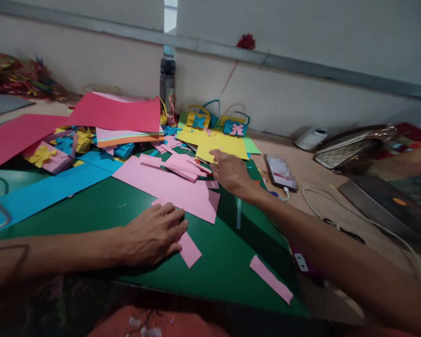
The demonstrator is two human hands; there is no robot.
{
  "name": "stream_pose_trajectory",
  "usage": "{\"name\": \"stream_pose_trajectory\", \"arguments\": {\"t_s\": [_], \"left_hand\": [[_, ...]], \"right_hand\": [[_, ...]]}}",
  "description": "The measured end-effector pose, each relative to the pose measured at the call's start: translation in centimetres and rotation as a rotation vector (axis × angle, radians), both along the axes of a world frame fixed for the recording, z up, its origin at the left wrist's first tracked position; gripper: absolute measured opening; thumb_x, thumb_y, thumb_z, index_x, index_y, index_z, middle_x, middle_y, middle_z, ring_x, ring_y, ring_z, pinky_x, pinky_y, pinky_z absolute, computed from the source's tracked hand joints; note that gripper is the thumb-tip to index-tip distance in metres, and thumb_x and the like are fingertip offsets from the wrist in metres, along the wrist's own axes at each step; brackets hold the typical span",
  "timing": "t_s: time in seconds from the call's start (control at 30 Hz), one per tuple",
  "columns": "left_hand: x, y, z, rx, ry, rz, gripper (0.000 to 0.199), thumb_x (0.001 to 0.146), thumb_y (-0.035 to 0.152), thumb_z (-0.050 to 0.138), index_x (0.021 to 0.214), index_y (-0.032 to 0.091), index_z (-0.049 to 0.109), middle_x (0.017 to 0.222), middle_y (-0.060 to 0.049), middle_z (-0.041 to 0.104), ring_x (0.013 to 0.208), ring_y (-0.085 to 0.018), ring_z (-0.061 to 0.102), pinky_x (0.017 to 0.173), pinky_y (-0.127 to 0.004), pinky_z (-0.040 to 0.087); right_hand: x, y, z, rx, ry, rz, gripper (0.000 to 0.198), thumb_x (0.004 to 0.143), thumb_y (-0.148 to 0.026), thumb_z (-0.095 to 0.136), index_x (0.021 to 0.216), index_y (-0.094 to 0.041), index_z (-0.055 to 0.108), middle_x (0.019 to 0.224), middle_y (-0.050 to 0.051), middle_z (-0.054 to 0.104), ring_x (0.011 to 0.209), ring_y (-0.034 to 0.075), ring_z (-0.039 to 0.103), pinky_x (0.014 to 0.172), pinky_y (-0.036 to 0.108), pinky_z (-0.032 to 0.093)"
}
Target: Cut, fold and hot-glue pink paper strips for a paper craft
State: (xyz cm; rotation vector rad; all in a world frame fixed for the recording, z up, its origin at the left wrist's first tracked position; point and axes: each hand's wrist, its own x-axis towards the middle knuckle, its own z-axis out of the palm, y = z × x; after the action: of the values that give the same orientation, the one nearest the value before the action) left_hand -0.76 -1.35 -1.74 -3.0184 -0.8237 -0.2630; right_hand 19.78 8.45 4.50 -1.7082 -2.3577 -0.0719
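My left hand (156, 236) rests on the green table with bent fingers over a pink paper strip (190, 252), pressing it down. Part of that strip is hidden beneath the hand. Farther out, my right hand (230, 173) reaches over the paper with its index finger extended and the other fingers partly curled. Nothing is visible in its grasp. Its fingertips are by the yellow paper sheets (224, 140) and a pile of pink paper pieces (182, 164). A larger pink sheet (192, 199) lies between the two hands. Another pink strip (271, 280) lies near the front right edge.
Red sheets (115, 113) and a long blue sheet (59, 187) cover the left side. Small paper bags with bows (198, 120) stand at the back. A charging phone (280, 171), a white cable (365, 215) and a handbag (351, 145) lie on the right.
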Motion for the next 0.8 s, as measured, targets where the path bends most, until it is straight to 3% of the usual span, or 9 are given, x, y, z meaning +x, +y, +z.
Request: {"name": "stream_pose_trajectory", "arguments": {"t_s": [0.1,0.17,0.23,0.37,0.47,0.53,0.67,0.8], "left_hand": [[-0.5,0.4,-0.4,-0.028,-0.128,-0.002,0.043,0.088,0.044,0.049,0.117,0.012,0.049,0.110,-0.015,0.056,0.090,-0.026,0.050,0.077,-0.041,0.044],[-1.1,0.6,-0.7,-0.035,-0.212,-0.006,0.052,0.087,0.048,0.049,0.124,0.011,0.045,0.113,-0.017,0.055,0.092,-0.026,0.051,0.077,-0.040,0.044],[-1.7,0.9,-0.9,-0.043,-0.249,0.004,0.056,0.087,0.050,0.050,0.125,0.011,0.043,0.114,-0.018,0.055,0.093,-0.026,0.052,0.076,-0.040,0.045],[-2.0,1.2,-1.1,-0.057,-0.264,0.007,0.049,0.088,0.048,0.049,0.120,0.012,0.047,0.104,-0.014,0.059,0.087,-0.024,0.052,0.070,-0.037,0.045],[-1.7,1.1,-1.3,-0.021,-0.249,0.037,0.041,0.089,0.044,0.048,0.116,0.013,0.050,0.097,-0.012,0.061,0.082,-0.023,0.053,0.066,-0.035,0.046],[-1.6,1.0,-1.5,0.000,-0.253,0.067,0.039,0.090,0.042,0.047,0.115,0.013,0.050,0.096,-0.012,0.061,0.080,-0.022,0.055,0.065,-0.034,0.046],[-1.8,1.1,-1.4,-0.003,-0.386,0.138,0.032,0.093,0.032,0.044,0.118,0.013,0.049,0.090,-0.009,0.061,0.079,-0.019,0.055,0.065,-0.031,0.047],[-2.2,1.8,-1.0,-0.114,-0.568,0.211,0.028,0.093,0.023,0.041,0.117,0.012,0.051,0.081,-0.004,0.057,0.074,-0.015,0.053,0.067,-0.028,0.047]], "right_hand": [[-0.5,-2.4,-0.1,-0.023,-0.008,0.111,0.022,0.088,-0.020,0.046,0.105,-0.016,0.061,0.110,0.016,0.062,0.101,0.028,0.057,0.074,0.036,0.044],[-0.4,-5.4,-0.5,-0.093,-0.012,0.218,0.016,0.088,-0.022,0.050,0.097,-0.018,0.063,0.104,0.011,0.065,0.092,0.022,0.059,0.073,0.032,0.044],[-0.1,-8.5,-1.1,-0.167,-0.004,0.311,0.011,0.087,-0.026,0.055,0.085,-0.017,0.063,0.085,0.007,0.066,0.078,0.017,0.060,0.067,0.028,0.044],[0.3,-12.5,-2.2,-0.240,0.132,0.334,0.018,0.082,-0.033,0.062,0.086,-0.016,0.059,0.081,0.005,0.064,0.071,0.016,0.057,0.060,0.028,0.041],[-0.2,-13.3,-2.6,-0.284,0.136,0.369,0.036,0.074,-0.039,0.070,0.097,-0.015,0.057,0.091,0.008,0.064,0.081,0.020,0.058,0.066,0.031,0.043],[-0.7,-13.4,-2.9,-0.283,0.076,0.393,0.041,0.070,-0.034,0.075,0.101,-0.015,0.056,0.094,0.009,0.063,0.087,0.023,0.057,0.068,0.033,0.044],[-1.4,-13.0,-3.2,-0.269,-0.035,0.333,0.023,0.078,-0.017,0.063,0.101,-0.014,0.056,0.091,0.009,0.064,0.083,0.022,0.057,0.065,0.031,0.043],[-1.2,-12.0,-3.1,-0.368,-0.024,0.232,0.007,0.082,-0.016,0.058,0.089,-0.016,0.059,0.085,0.006,0.065,0.076,0.017,0.059,0.062,0.027,0.039]]}}
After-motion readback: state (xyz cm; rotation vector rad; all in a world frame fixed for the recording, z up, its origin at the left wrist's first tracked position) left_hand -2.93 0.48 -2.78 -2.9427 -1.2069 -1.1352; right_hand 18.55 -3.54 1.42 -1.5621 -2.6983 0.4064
